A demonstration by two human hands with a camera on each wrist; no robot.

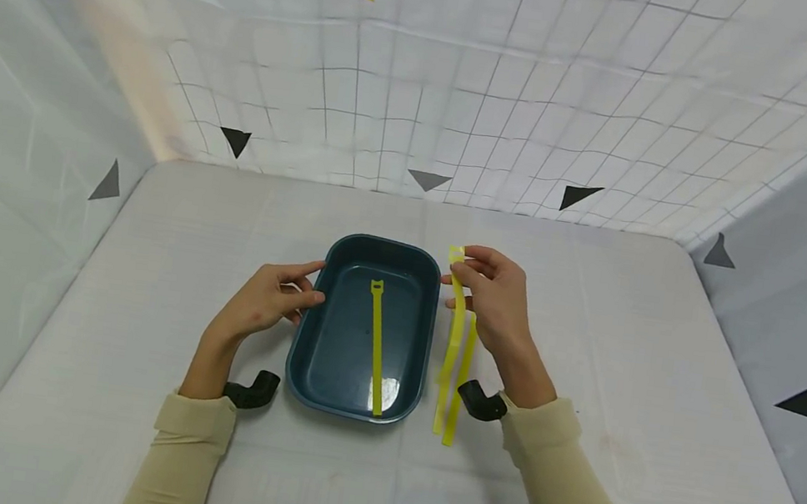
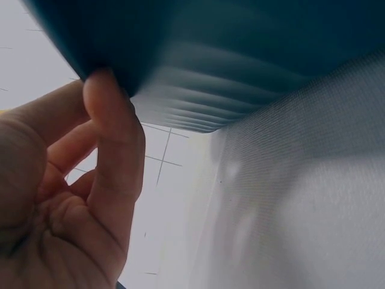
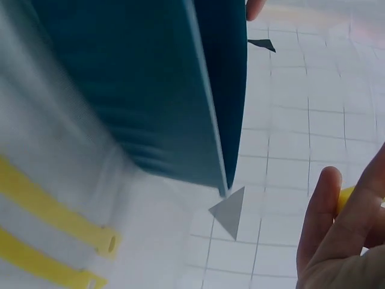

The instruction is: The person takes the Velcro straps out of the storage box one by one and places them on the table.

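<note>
A dark teal rectangular tray [image 1: 332,344] stands on the white-covered table. One yellow cable strap [image 1: 376,348] with a slotted head lies lengthwise inside it. At the tray's left rim my left hand [image 1: 262,298] pinches the edge, thumb over the rim and a finger against the outer wall. Right of the tray, my right hand [image 1: 505,302] pinches another yellow cable strap [image 1: 457,317] near its slotted head, and the strap hangs down toward me. Two more straps lie side by side on the table, the upper strap [image 3: 54,205] and the lower strap [image 3: 48,262] in the right wrist view.
White sheeting hangs around the table, with a grid-lined back wall [image 1: 466,108] and dark and yellow triangles on it. Black wrist mounts, one at the left wrist [image 1: 254,392] and one at the right wrist [image 1: 482,402], stick out close to the tray and straps.
</note>
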